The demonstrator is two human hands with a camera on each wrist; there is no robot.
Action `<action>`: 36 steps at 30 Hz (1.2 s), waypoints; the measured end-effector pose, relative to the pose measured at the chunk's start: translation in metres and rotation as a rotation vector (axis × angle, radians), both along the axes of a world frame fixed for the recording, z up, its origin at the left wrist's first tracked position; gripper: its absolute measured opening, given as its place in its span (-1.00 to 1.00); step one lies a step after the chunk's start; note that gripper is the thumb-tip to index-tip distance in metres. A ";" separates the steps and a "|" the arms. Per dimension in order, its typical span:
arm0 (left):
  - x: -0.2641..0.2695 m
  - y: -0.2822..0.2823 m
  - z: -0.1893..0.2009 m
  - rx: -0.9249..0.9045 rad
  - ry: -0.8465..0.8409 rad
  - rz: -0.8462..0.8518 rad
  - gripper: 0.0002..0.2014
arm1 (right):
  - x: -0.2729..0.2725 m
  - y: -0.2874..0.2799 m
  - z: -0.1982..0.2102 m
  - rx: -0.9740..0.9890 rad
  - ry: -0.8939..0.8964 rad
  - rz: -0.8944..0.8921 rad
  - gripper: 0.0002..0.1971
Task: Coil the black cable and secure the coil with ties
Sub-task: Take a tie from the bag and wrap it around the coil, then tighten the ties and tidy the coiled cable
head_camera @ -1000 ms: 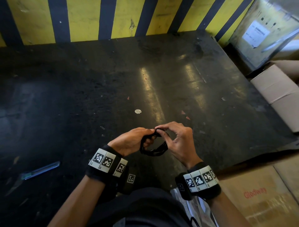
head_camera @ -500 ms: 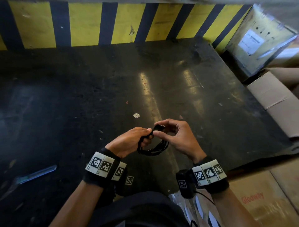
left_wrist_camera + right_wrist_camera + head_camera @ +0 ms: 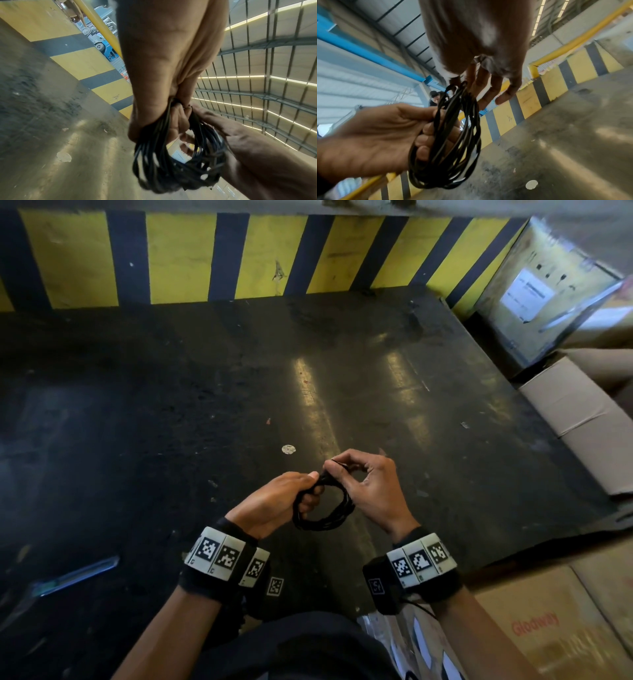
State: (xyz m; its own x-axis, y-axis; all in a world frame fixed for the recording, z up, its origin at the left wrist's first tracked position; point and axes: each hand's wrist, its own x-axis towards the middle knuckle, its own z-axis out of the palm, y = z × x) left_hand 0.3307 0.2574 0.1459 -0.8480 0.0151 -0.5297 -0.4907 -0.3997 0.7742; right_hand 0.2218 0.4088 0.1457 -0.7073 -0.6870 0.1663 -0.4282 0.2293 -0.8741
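The black cable (image 3: 325,520) is wound into a small coil of several loops and held above the dark surface. My left hand (image 3: 310,491) grips the coil's left side, with fingers curled through the loops (image 3: 426,136). My right hand (image 3: 334,469) pinches a thin black strand at the coil's top (image 3: 453,86) between thumb and forefinger, while its other fingers spread out (image 3: 505,97). I cannot tell whether that strand is a tie or the cable's end. From the left wrist, the coil (image 3: 180,166) hangs below my left fist with the right hand (image 3: 240,142) behind it.
Under the hands lies a dark scuffed surface (image 3: 205,405). A yellow-and-black striped barrier (image 3: 274,258) bounds it at the back. Cardboard boxes (image 3: 582,419) stand along the right edge. A bluish tool (image 3: 75,575) lies at near left, and a white disc (image 3: 288,449) lies ahead of the hands.
My right hand's pinch has shifted along the coil's top, closer to the left thumb. The left hand has kept its grip on the coil throughout.
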 end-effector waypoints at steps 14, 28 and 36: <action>-0.003 0.007 0.007 0.007 0.264 0.616 -0.64 | 0.009 -0.018 -0.014 -0.239 -0.511 -0.221 -0.64; 0.008 -0.024 -0.003 -0.836 0.495 0.127 -0.71 | -0.015 0.004 -0.005 0.003 0.286 0.024 -0.63; -0.001 -0.017 -0.028 -1.204 0.516 0.047 -0.79 | -0.014 0.021 -0.024 0.148 -0.032 0.082 -0.65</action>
